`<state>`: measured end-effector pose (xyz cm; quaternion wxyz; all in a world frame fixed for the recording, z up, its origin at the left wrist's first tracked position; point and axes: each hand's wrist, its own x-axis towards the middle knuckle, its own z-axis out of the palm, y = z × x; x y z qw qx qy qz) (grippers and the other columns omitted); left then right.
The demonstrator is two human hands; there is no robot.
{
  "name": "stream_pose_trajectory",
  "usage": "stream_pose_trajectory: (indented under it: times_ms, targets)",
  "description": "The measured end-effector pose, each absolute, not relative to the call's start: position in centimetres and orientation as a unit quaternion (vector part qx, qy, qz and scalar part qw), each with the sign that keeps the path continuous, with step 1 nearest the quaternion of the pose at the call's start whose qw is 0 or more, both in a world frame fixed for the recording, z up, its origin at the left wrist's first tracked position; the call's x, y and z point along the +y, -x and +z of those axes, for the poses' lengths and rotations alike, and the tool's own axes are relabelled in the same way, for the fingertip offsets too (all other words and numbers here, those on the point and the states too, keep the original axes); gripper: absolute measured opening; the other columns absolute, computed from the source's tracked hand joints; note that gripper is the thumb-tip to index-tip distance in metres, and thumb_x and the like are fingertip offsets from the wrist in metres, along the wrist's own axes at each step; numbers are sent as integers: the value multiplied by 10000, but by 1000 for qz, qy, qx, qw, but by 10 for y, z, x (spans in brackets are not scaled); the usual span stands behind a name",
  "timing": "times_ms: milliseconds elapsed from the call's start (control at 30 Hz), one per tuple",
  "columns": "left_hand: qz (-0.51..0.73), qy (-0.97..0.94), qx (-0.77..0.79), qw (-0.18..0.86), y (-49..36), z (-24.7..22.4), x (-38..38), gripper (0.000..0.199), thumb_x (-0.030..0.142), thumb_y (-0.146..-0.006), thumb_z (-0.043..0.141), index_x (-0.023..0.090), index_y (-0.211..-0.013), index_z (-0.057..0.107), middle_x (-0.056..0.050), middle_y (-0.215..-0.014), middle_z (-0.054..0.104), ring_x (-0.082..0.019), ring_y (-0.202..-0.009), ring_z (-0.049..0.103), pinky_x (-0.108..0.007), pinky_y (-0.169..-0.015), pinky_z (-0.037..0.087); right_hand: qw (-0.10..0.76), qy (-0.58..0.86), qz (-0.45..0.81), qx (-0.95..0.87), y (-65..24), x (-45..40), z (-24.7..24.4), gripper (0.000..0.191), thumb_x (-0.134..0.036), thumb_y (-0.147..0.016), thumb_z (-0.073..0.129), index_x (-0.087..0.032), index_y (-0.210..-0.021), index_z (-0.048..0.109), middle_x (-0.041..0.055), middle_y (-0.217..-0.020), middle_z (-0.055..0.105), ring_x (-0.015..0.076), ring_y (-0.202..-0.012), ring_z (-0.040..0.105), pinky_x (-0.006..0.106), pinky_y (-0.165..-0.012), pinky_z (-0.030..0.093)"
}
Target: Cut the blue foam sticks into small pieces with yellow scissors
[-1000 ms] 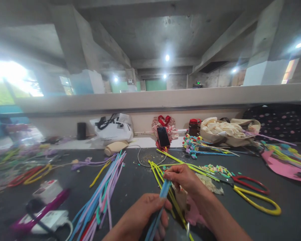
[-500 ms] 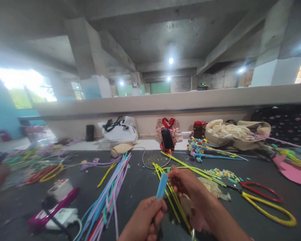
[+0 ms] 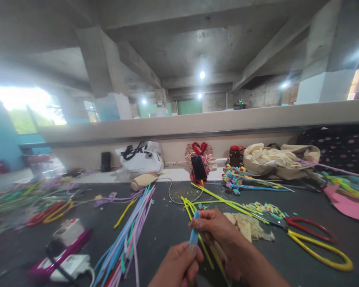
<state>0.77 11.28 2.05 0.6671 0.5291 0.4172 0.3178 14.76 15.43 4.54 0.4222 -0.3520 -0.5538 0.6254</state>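
A short, flat light blue strip (image 3: pixel 194 236) stands upright between my two hands; its exact kind is unclear. My left hand (image 3: pixel 179 261) is closed on its lower end, thumb on top. The upper part is pinched by the fingertips of my right hand (image 3: pixel 218 229). Just behind and under my hands lie yellow-green pipe cleaners (image 3: pixel 221 195), partly hidden by the right hand. To the left spreads a bundle of lilac, blue and teal pipe cleaners (image 3: pixel 134 223). Scissors (image 3: pixel 311 235) with one red and one yellow handle rest right of my right hand.
A power strip with plugs (image 3: pixel 62 255) sits front left. Along the back are a white bag (image 3: pixel 143 157), a phone (image 3: pixel 199 167), a dark bottle (image 3: pixel 235 156) and a cloth-filled basket (image 3: pixel 281 171). Small cut pieces (image 3: pixel 266 208) lie near the scissors. Another person's blurred hand shows far left.
My right hand has closed in from beside the strip and now pinches its upper part. The left hand keeps its hold and has shifted slightly right and down.
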Motion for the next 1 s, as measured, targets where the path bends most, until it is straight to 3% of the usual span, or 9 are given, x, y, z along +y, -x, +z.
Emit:
stream_pose_trajectory:
  times_ms: [200,333,433,600,733,833,900,1000]
  targets:
    - [345,-484,451,666,-6,25,104,469,611,-634,479,167,-769,547,90,-424,384,-12,-297,187,-151,-296,122,437,363,610,-553,-150,154,46,185,-308,-630,617,-125,-608,620,-91,-352,387,20,-298,272,173,-320,151]
    - [304,-494,469,666,-3,25,106,497,668,-512,536,185,-629,510,106,-352,295,-23,-309,168,-144,-307,68,433,377,596,-562,-149,152,47,179,-305,-629,617,-126,-613,616,-91,-359,384,24,-300,285,165,-317,182]
    - [311,-447,511,665,1,29,109,449,634,-519,563,201,-594,472,113,-359,251,-24,-318,150,-132,-317,47,437,394,572,-571,-152,151,57,182,-301,-648,585,-130,-587,594,-82,-390,403,28,-312,328,156,-319,229]
    - [372,-412,552,623,22,42,118,361,514,-532,626,193,-600,476,107,-383,275,-16,-340,153,-113,-333,63,463,445,495,-586,-203,141,87,187,-273,-678,543,-162,-811,615,-40,-560,543,53,-371,435,154,-322,269]
    - [415,-391,540,619,38,36,126,337,488,-564,608,180,-641,495,108,-393,302,-8,-340,155,-102,-325,77,335,575,252,-703,-291,126,82,212,-290,-747,468,-175,-768,645,-13,-529,556,111,-449,497,202,-401,327]
    - [442,-382,500,639,43,27,129,295,451,-607,591,175,-647,494,112,-399,302,-6,-333,149,-101,-306,90,202,674,52,-709,-358,115,57,214,-302,-744,480,-190,-728,662,55,-677,647,193,-617,568,277,-547,382]
    - [450,-378,484,648,43,23,130,266,420,-633,582,170,-648,493,111,-407,304,-5,-333,160,-97,-299,100,152,695,61,-701,-384,105,40,236,-319,-760,466,-211,-841,661,75,-765,670,219,-664,591,301,-582,398]
    - [447,-380,481,651,44,21,131,252,402,-644,583,164,-659,500,108,-413,310,-3,-331,178,-93,-292,114,172,680,72,-709,-380,85,27,236,-339,-779,455,-239,-871,648,70,-901,656,221,-770,594,309,-664,415]
